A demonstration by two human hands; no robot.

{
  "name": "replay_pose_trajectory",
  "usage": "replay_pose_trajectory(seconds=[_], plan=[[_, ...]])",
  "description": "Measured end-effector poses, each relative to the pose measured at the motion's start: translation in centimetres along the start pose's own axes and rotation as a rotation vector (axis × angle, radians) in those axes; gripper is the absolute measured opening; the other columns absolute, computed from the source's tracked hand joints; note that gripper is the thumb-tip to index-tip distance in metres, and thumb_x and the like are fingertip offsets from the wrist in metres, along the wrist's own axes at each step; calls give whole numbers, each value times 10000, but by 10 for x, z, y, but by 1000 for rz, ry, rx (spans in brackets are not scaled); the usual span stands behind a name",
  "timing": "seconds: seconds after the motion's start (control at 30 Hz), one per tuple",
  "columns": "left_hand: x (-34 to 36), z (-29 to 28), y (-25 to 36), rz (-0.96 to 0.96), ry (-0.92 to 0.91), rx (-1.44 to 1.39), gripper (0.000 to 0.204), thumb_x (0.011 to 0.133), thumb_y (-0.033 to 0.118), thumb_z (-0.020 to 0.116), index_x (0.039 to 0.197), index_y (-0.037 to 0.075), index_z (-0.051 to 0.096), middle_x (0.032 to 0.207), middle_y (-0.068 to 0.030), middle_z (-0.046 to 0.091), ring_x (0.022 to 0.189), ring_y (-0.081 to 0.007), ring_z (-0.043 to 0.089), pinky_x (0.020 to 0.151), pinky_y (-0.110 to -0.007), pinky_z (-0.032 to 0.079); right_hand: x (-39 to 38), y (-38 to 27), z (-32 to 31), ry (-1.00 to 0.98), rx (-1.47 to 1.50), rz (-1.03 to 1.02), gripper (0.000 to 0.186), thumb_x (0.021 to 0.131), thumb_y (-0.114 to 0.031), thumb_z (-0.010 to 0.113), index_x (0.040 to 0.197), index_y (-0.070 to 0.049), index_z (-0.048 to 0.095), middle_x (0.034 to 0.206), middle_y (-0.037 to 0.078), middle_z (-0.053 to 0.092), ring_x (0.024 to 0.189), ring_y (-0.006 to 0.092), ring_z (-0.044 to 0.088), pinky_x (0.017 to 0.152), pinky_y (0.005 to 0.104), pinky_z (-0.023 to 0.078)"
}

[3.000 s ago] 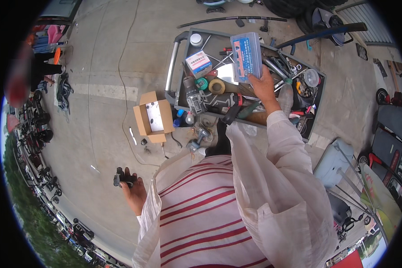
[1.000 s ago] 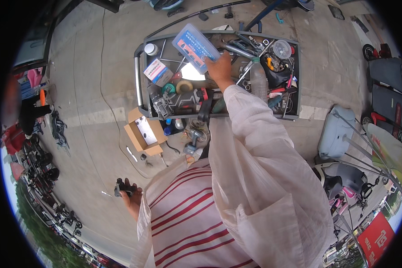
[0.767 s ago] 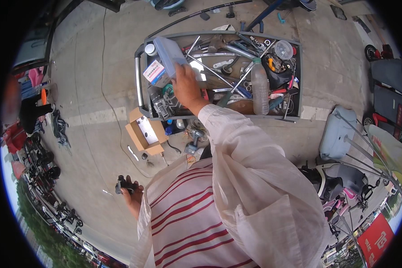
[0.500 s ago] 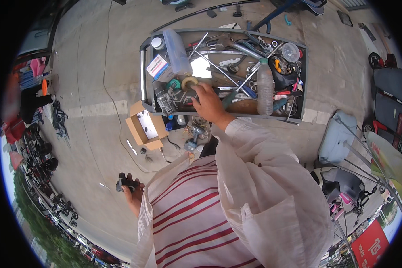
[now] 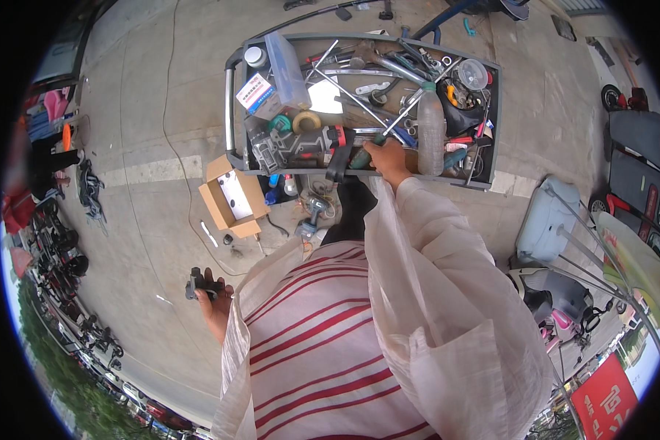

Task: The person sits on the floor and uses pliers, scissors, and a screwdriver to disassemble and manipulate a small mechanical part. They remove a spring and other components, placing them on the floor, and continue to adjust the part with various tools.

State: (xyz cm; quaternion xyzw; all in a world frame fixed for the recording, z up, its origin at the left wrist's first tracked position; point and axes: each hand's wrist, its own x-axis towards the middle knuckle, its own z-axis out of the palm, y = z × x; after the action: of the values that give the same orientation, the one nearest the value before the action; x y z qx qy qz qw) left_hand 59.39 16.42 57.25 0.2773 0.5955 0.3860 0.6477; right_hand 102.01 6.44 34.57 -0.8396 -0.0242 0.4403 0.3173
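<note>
Right hand (image 5: 390, 160): reaches forward over the near edge of the tool tray (image 5: 496, 126), fingers bent at the green handle (image 5: 360, 157); if they grip it, I cannot tell.
Left hand (image 5: 216, 302): low, out at the left side, thumb and fingers grasping the black part (image 5: 196, 283).
Black part: small, blocky, well apart from the tray.
Green handle: dark, slanted, lying inside the tray.
</note>
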Motion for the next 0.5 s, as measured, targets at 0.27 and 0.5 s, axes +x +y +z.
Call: replay_pose_trajectory(seconds=[0.27, 0.5], plan=[[-5, -13, 3, 33, 36, 16, 648, 929, 460, 630, 1428, 114, 405, 1341, -54, 555, 972, -186, 532, 782, -322, 474, -30, 10, -25, 63, 474, -173, 248, 838, -192, 699, 911, -1, 559, 761, 83, 657, 561, 133, 633, 436, 253, 454], [6, -20, 0, 13, -37, -12, 670, 911, 463, 653, 1433, 128, 401, 1338, -50, 551, 976, -195, 547, 784, -337, 481, -33, -37, -6, 125, -261, -394, 319, 768, -261, 669, 919, 2, 569, 827, 208, 668, 825, 399, 646, 769, 464, 514]])
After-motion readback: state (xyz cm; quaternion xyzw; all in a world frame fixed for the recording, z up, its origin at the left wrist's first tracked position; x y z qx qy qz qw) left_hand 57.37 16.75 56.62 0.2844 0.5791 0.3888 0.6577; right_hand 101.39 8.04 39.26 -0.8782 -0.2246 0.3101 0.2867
